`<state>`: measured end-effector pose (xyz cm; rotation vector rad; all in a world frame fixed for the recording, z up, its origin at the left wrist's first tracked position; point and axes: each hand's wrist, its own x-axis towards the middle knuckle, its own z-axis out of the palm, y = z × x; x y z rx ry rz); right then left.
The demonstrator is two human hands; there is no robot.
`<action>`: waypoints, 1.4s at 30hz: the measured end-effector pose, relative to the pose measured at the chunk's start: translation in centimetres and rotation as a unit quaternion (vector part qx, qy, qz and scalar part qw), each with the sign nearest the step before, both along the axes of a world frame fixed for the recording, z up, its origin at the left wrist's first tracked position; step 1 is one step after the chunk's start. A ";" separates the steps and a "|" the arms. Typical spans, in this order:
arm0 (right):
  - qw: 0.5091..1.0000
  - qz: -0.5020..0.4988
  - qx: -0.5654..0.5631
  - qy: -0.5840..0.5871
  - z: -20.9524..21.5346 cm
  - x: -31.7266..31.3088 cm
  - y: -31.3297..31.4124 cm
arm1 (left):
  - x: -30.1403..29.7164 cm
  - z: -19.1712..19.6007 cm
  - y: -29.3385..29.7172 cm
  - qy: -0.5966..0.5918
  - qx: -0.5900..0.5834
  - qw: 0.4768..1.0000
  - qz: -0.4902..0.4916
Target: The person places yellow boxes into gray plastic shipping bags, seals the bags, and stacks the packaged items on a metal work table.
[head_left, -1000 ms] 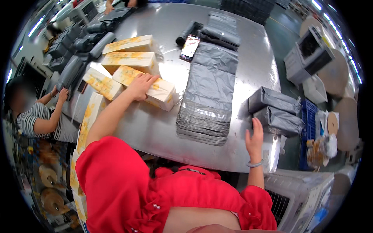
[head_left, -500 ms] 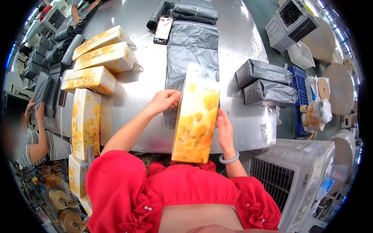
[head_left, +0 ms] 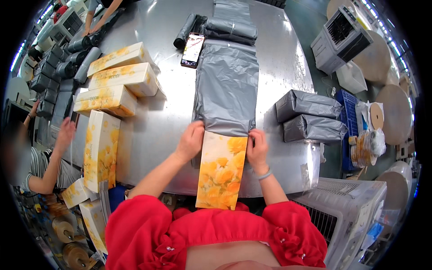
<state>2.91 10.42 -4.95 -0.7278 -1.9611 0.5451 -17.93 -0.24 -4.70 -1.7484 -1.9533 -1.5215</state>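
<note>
A flower-printed yellow and white packet (head_left: pixel 221 173), long and box-shaped, lies lengthwise before me, its near end over the table's front edge. Its far end is covered by the mouth of a flat grey plastic bag (head_left: pixel 227 87). My left hand (head_left: pixel 191 140) is closed on the bag's left mouth corner, beside the packet. At the opposite corner, my right hand (head_left: pixel 257 150) pinches the bag's edge, thumb and fingers together. How far the packet reaches inside the bag is hidden.
A phone (head_left: pixel 192 50) lies left of the bag, near a rolled grey bundle (head_left: pixel 231 29). Several similar packets (head_left: pixel 101 150) line the left side. Two wrapped grey parcels (head_left: pixel 312 128) sit at right, before a blue crate (head_left: pixel 348 112). A co-worker's hand (head_left: pixel 66 132) is far left.
The packet has come down flat, and its far end is now under the bag's mouth. Both hands have moved to the bag's mouth corners. The co-worker's hand at left has moved off a grey parcel.
</note>
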 end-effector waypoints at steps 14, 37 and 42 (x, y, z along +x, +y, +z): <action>0.832 0.244 -0.085 -0.490 -0.3 11.0 -10.9 | 5.9 -1.9 -15.2 0.114 -0.558 0.807 -0.158; 0.758 0.216 -0.610 -0.079 -3.7 13.5 -6.2 | 9.6 -4.4 -27.0 0.056 -0.456 0.885 -0.072; 0.904 0.242 0.075 -0.343 4.5 12.1 -2.0 | 4.4 0.9 -24.7 0.106 -0.628 0.765 -0.095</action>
